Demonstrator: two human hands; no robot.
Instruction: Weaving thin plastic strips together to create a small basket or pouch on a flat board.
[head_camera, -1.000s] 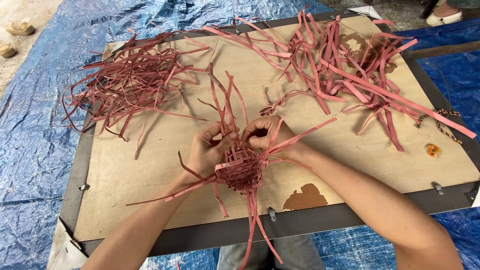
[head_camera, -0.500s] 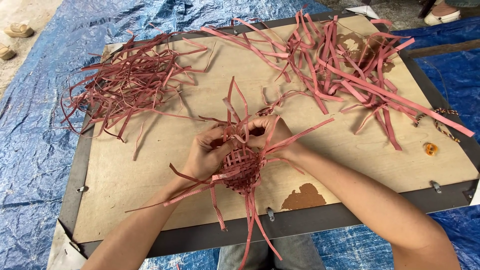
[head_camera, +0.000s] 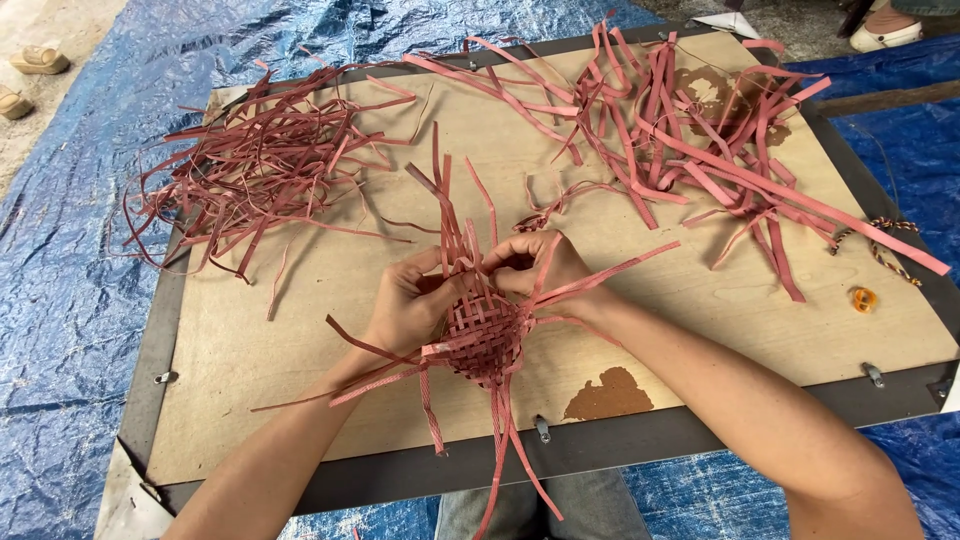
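Head view: both hands on a small woven basket (head_camera: 483, 335) of reddish-pink strips, held just above the near-centre of the board surface (head_camera: 300, 330). Left hand (head_camera: 410, 305) grips the basket's left side, fingers curled closed around its wall and the upright strips. Right hand (head_camera: 540, 268) is on the upper right rim, fingers pinched together on a strip at the top edge; exact strip hard to tell, the fingers cover it. Loose strip ends stick out of the basket all round: several up past the hands, one long one to the right, a few hanging down over the near edge of the surface. Pile of thin strips (head_camera: 255, 165) on the far left of the surface, well apart from the hands. Pile of wider strips (head_camera: 700, 130) on the far right, some running toward the right edge. Small orange object (head_camera: 864, 298) near the right edge, twisted cord (head_camera: 880, 240) just beyond it. Blue tarp (head_camera: 70, 300) under the surface.
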